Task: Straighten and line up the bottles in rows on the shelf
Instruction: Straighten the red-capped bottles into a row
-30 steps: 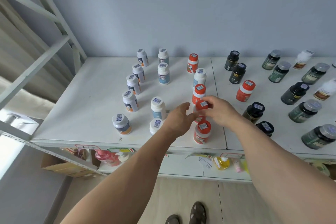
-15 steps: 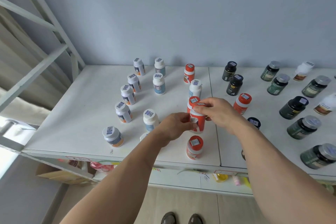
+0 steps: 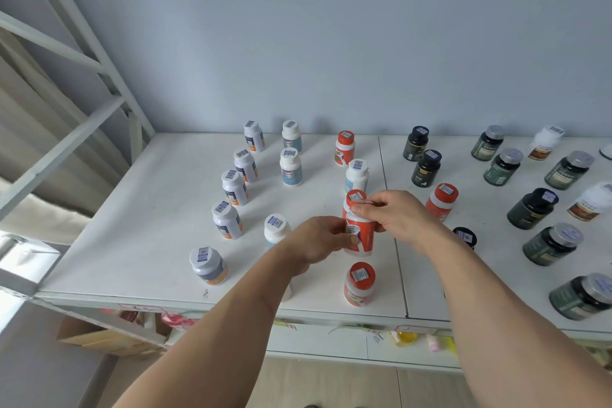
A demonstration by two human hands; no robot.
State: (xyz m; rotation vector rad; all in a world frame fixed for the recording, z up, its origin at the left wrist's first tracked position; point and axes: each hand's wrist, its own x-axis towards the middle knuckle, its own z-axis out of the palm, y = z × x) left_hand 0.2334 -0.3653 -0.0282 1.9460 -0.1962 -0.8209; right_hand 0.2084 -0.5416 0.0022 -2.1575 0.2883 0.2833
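Held bottle: an orange-capped bottle with a red and white label sits upright between both hands, near the middle of the shelf, just left of the seam between the two shelf boards.
Left hand: the left hand grips the lower body of the held bottle from the left, thumb across the label.
Right hand: the right hand grips the cap and shoulder of the same bottle from the right, fingers curled over the top.
Orange column: another orange-capped bottle stands nearer the front edge; a white-capped bottle and a far orange bottle stand behind the held one.
Stray orange bottle: one orange-capped bottle stands right of the seam, apart from that column.
White bottles: a row of white bottles runs diagonally from far to near on the left side.
Dark bottles: dark green and black bottles stand scattered on the right board.
Lower shelf: colourful items show beneath the front edge, too small to tell apart.
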